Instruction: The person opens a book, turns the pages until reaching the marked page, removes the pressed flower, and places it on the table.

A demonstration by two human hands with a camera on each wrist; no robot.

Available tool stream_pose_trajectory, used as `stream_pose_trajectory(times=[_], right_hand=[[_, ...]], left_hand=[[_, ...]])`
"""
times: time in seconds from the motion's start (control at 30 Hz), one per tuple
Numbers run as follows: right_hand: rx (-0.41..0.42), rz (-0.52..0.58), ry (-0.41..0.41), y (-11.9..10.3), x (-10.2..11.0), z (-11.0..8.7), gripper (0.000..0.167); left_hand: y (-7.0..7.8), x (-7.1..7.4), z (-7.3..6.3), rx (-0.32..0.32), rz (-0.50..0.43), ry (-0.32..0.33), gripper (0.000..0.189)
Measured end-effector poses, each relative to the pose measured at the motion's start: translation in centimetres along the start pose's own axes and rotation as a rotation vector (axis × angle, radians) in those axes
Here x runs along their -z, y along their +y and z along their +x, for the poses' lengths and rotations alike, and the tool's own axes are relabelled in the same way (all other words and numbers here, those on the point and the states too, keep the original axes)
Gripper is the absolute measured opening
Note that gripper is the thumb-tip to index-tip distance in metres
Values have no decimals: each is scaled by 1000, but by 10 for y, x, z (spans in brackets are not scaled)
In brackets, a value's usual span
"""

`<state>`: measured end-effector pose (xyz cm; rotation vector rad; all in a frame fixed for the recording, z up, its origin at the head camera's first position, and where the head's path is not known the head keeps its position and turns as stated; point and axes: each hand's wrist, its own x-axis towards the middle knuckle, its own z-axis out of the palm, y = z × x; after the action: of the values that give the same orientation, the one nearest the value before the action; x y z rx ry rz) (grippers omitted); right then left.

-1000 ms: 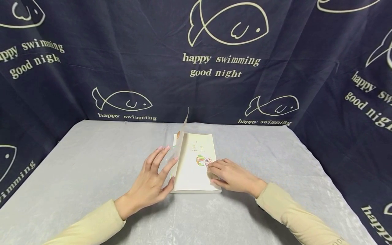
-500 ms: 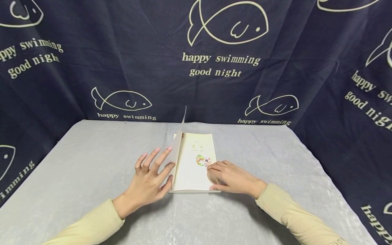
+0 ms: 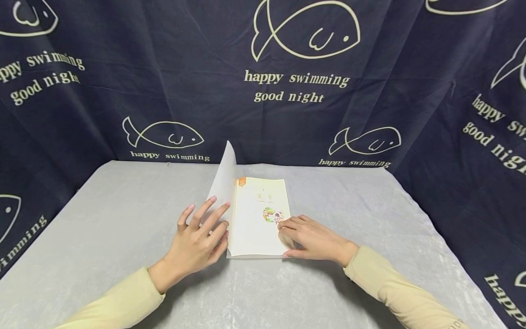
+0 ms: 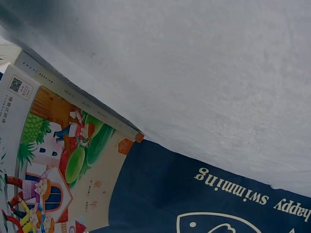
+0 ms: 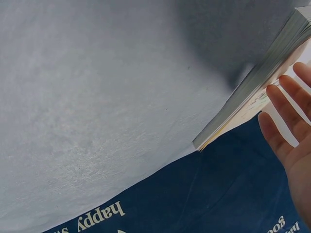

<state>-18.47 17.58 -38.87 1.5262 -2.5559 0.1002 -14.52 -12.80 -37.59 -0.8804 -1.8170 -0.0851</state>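
A paperback book (image 3: 256,235) lies on the table with its front cover (image 3: 225,176) raised and leaning left. Below the cover shows a pale title page with a small coloured picture (image 3: 273,214). My left hand (image 3: 199,240) is at the cover's lower part, fingers spread and overlapping it. The cover's outer face (image 4: 77,150), printed with children and fruit, shows in the left wrist view, where the hand itself is out of sight. My right hand (image 3: 314,240) rests at the page's lower right edge; its fingers (image 5: 286,99) lie over the page side in the right wrist view.
A pale grey cloth (image 3: 123,219) covers the table. Dark blue curtains (image 3: 222,82) with fish drawings and lettering hang behind it and along both sides.
The cover has swung left from near upright, so its white inner face now shows. My left hand has moved slightly left with it. The right hand has stayed almost still.
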Motion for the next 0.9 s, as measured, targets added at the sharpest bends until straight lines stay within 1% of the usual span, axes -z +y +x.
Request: stream_pose_trajectory(times=[0.1,0.27,0.5,0.67,0.77,0.9], right_hand=[[9,6,7,0,0,0,43],[31,30,42,0,2,-1,25],[62,47,90,1,1,-1,17],[93,30,118,3,1,0,13],[112,21,146,4,1,0,11],[136,5,180,5,2,0,10]], left_hand=[[0,0,-1,-1,16,3,16],[-1,0,-2,-3,33,1,16],[-2,1,-3,-4,47,12,16],[-4,2,-4,0,63,20,15],[-4,2,-6,8,65,3,15],[-2,2,-10,24,50,-59,17]])
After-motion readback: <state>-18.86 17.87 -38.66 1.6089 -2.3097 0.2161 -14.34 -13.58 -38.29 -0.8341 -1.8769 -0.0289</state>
